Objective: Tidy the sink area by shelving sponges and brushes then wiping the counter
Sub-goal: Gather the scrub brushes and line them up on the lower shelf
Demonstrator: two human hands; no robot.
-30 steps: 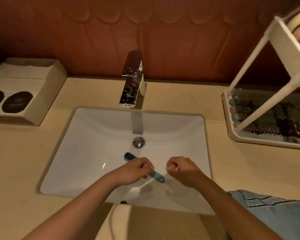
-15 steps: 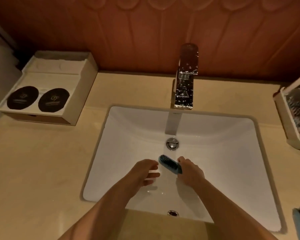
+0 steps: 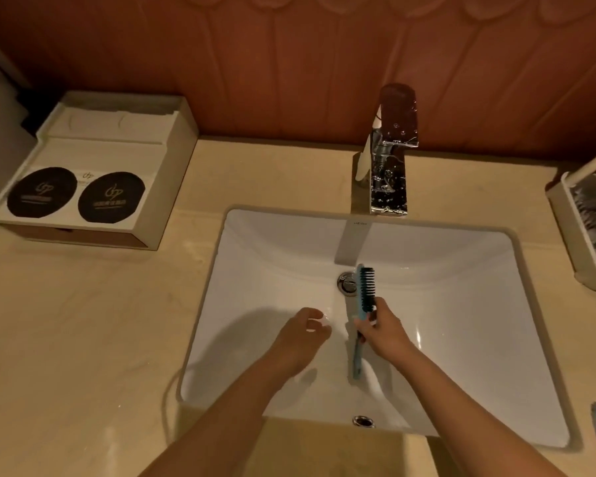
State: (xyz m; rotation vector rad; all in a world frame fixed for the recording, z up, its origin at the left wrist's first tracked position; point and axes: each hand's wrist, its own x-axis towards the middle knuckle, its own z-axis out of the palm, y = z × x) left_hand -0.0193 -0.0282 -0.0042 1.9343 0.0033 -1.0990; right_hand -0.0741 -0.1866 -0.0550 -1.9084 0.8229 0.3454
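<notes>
Brush (image 3: 365, 290): our right hand (image 3: 384, 333) curls round handle; loose grip may drop it in sink (image 3: 496, 270). Left hand (image 3: 301, 337) relaxed, empty.

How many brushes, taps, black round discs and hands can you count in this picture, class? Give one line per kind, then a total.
Brushes: 1, the blue brush
Taps: 1, the chrome tap
Black round discs: 2, the left disc and the right disc
Hands: 2, the left hand and the right hand, which grips the brush
Total: 6
</notes>
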